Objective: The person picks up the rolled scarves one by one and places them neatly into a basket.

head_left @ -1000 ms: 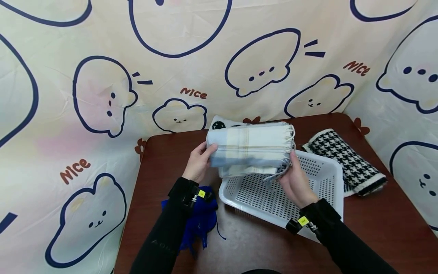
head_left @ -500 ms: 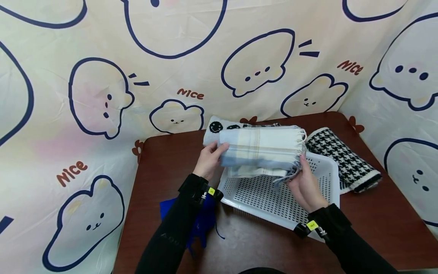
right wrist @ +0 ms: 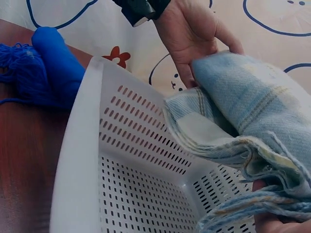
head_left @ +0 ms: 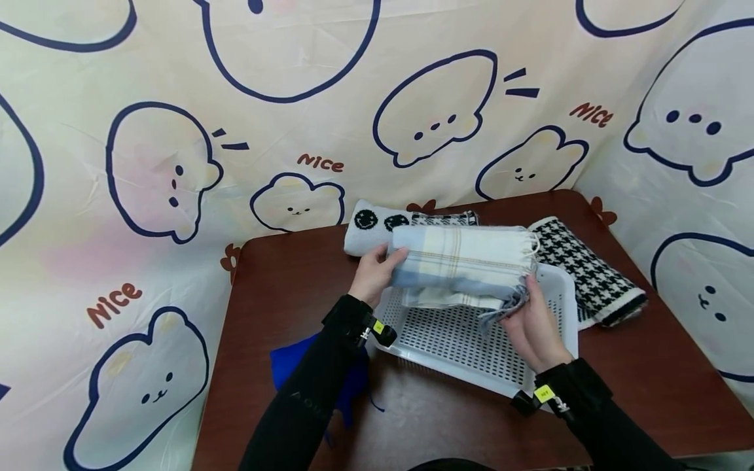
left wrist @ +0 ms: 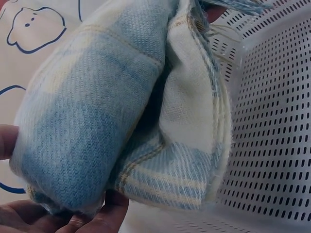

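A folded plaid scarf (head_left: 465, 255), pale blue, cream and white with fringed ends, is held up over the white perforated basket (head_left: 448, 356). My left hand (head_left: 377, 271) grips its left end, thumb on the near face and fingers behind and below, as the left wrist view shows (left wrist: 92, 216). At the fringed right end, my right hand (head_left: 536, 327) holds the scarf from beneath; the right wrist view shows part of that hand (right wrist: 279, 221) under the fringe. A loose flap of the scarf (right wrist: 204, 128) hangs below the fold, over the basket's inside.
Behind the basket lies a rolled white scarf with black smiley faces (head_left: 365, 226). To the right is a folded black-and-white houndstooth scarf (head_left: 589, 271). A blue fringed scarf (head_left: 288, 360) lies under my left forearm on the brown table (head_left: 283, 281). A patterned cloth wall stands behind.
Both hands have carried the plaid scarf to the right over the basket. More of the smiley scarf behind shows now. The head view has shifted slightly.
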`<state>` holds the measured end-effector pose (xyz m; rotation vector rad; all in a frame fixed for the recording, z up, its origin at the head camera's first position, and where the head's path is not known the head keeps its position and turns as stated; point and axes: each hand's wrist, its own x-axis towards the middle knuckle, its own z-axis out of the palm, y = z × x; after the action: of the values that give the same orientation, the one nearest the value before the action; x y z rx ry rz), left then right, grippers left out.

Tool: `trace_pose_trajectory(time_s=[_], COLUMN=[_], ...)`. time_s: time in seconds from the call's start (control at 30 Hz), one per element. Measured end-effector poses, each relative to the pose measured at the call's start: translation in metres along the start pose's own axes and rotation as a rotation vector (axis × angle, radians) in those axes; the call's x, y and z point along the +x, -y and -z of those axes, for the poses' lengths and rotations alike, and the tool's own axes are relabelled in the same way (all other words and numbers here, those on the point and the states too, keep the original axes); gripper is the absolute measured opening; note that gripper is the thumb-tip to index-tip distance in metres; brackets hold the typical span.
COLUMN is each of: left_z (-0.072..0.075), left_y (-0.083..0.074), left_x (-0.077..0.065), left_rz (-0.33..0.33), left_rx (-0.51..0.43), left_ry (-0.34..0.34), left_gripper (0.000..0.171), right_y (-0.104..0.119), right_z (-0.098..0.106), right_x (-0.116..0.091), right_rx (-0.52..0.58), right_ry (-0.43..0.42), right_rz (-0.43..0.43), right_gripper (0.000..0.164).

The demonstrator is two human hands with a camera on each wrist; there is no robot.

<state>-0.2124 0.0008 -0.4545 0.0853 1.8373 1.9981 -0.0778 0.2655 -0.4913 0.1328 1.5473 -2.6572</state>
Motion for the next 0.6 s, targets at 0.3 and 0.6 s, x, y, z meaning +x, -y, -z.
trace_pose_trajectory(time_s=[0.3, 0.6], left_z=[-0.01, -0.02], left_y=[0.011, 0.014], left_x=[0.008, 0.015], left_rz=[0.001, -0.004], left_rx=[0.095, 0.265], left_ry=[-0.017, -0.04], left_gripper=[0.056, 0.053], right_y=[-0.007, -0.009], right_z=[0.006, 0.012], right_x=[-0.004, -0.003], right_rx=[0.07, 0.216], right_ry=[-0.063, -0.096], right_rz=[-0.057, -0.138], right_gripper=[0.061, 0.063])
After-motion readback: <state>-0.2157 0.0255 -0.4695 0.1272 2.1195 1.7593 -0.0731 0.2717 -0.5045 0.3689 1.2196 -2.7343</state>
